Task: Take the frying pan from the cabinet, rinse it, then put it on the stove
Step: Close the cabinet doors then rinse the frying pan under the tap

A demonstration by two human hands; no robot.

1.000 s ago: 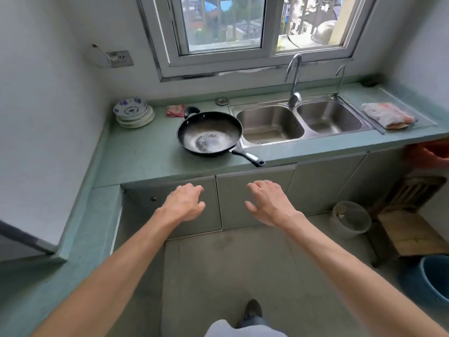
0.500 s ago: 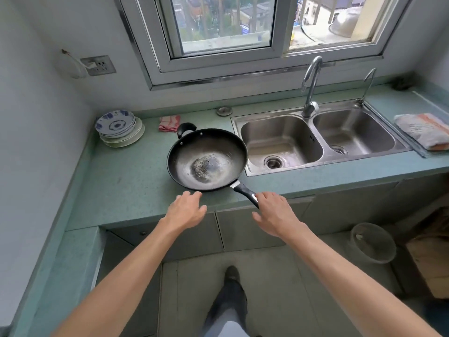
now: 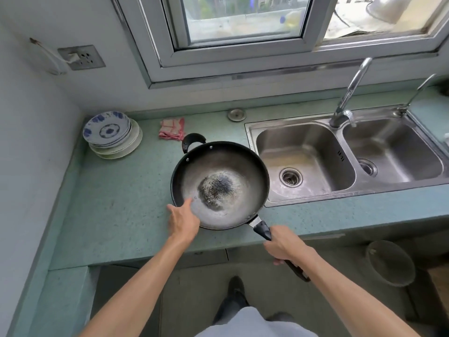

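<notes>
A black frying pan (image 3: 220,183) with a scorched patch in its middle sits on the green counter (image 3: 116,207), just left of the double steel sink (image 3: 306,164). Its long black handle points toward me over the counter's front edge. My right hand (image 3: 284,244) is wrapped around that handle. My left hand (image 3: 183,218) rests on the pan's near-left rim, thumb lying over the inside of the rim. A curved tap (image 3: 347,98) rises behind the sink's divider. No stove is in view.
A stack of blue-patterned plates (image 3: 113,135) stands at the back left corner. A pink cloth (image 3: 171,128) lies behind the pan. A second, thinner tap (image 3: 415,93) is at the far right. A grey bucket (image 3: 388,262) sits on the floor by the cabinets.
I have come closer to the counter. My right hand has closed around the pan's handle, and my left hand has reached the pan's rim. The pan itself has not moved.
</notes>
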